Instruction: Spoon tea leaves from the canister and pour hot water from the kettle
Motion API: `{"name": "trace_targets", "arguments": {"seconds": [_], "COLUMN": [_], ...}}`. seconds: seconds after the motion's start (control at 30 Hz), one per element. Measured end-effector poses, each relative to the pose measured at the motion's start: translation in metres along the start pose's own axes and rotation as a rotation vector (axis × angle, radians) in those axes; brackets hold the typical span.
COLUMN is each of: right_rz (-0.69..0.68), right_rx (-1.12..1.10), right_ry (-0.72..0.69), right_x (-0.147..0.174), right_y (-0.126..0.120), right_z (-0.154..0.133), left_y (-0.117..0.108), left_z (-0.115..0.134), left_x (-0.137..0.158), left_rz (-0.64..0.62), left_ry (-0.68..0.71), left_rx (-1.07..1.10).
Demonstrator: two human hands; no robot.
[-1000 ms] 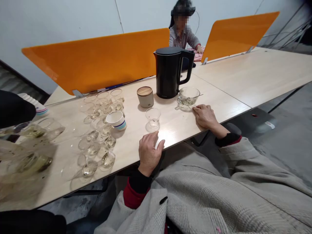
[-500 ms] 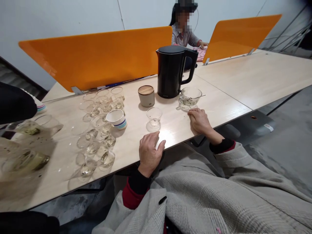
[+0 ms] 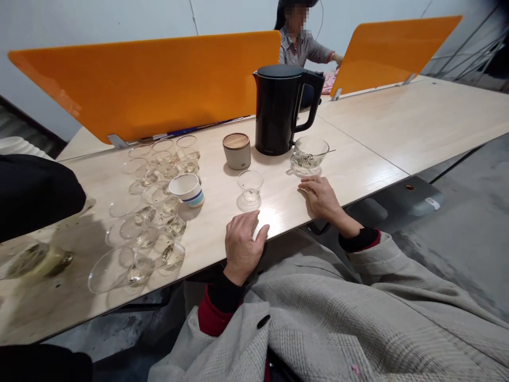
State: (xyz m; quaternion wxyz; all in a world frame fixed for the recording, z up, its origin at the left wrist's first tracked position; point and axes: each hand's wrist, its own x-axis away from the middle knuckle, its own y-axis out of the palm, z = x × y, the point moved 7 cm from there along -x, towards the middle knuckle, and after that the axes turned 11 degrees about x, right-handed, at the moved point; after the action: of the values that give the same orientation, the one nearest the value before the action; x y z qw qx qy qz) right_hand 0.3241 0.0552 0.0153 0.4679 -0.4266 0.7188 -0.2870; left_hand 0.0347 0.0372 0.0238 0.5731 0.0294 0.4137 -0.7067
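Resting at the table's front edge, my left hand is open, its thumb apart from the fingers, and holds nothing. Just beyond its fingertips stands a small clear cup with a little dark bit inside. My right hand lies on the tabletop, fingers stretched out, with nothing in it. Close in front of it is a ribbed glass bowl holding tea leaves and a thin utensil whose kind I cannot make out. Behind the small cup are a grey canister with a wooden lid and a black electric kettle.
Many clear cups with pale liquid crowd the left, beside a white paper cup with blue bands. A co-worker's black sleeve reaches in there. Orange partitions line the back; another person sits behind them.
The black sleeve at left has moved right and lower over the cups. My right hand has slid slightly left. Behind the partition, the person's arm has stretched to the right.
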Motion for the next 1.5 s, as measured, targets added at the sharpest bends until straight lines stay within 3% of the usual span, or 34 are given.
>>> {"name": "trace_targets", "arguments": {"seconds": [0.13,0.23,0.57,0.83,1.1,1.2,1.33,1.4,1.5], "right_rz": [0.135,0.165,-0.012,0.164,0.012,0.068,0.114,0.077,0.057], "right_rx": [-0.267,-0.301,0.179,0.100,0.276,0.085,-0.425,-0.596,-0.687], "right_ry": [0.046,0.037,-0.112,-0.086,-0.209,-0.113,0.121,0.130,0.031], "right_x": [-0.002,-0.003,0.008,0.011,0.016,0.013,0.003,-0.007,-0.029], "right_y": [-0.026,-0.037,0.002,-0.006,0.002,-0.007,-0.022,-0.029,-0.040], "right_z": [0.003,0.000,-0.013,0.000,-0.020,-0.015,-0.007,-0.023,-0.065], "left_y": [0.000,0.000,0.000,-0.001,0.000,0.000,0.001,0.001,0.001], "left_z": [0.000,0.000,0.002,0.004,0.002,0.003,0.003,0.003,0.003], "left_x": [0.000,0.000,0.001,0.001,0.001,0.001,0.000,0.000,0.000], "left_rz": [-0.005,-0.014,0.000,0.007,-0.001,0.004,-0.003,-0.005,-0.009], "left_ry": [0.003,-0.002,0.020,0.034,0.023,0.022,0.014,0.012,-0.005], "left_rx": [-0.009,-0.010,0.001,0.004,0.002,0.001,-0.004,-0.002,0.006]}}
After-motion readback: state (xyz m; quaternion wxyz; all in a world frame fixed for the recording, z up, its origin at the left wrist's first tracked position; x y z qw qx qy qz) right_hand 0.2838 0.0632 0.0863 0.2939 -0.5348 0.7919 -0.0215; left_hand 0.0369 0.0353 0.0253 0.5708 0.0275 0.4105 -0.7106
